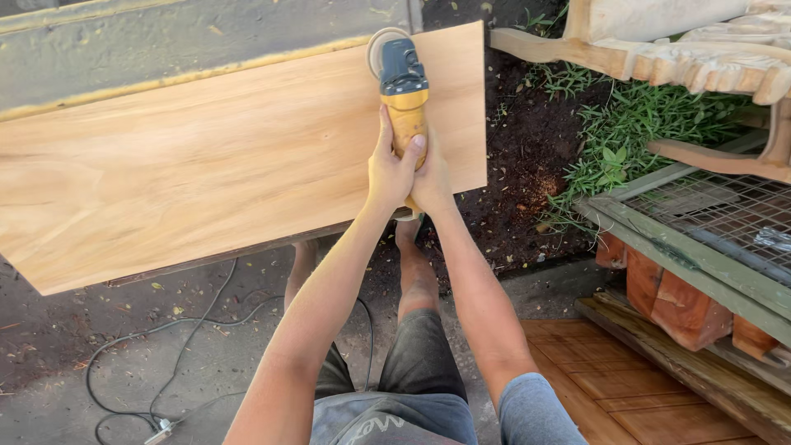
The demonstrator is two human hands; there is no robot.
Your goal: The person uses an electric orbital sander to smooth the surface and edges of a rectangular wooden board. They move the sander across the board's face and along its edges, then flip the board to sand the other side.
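Yellow-bodied sander (403, 91) with dark head and round pad rests on the far right end of the pale wooden board (206, 165), pad near its far edge. Left hand (389, 169) and right hand (432, 177) are both closed around its rear handle, arms extended. Tool's long axis runs away from the person, head pointing forward.

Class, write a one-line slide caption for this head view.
Both hands, left and right, grip a yellow sander on a wooden board.
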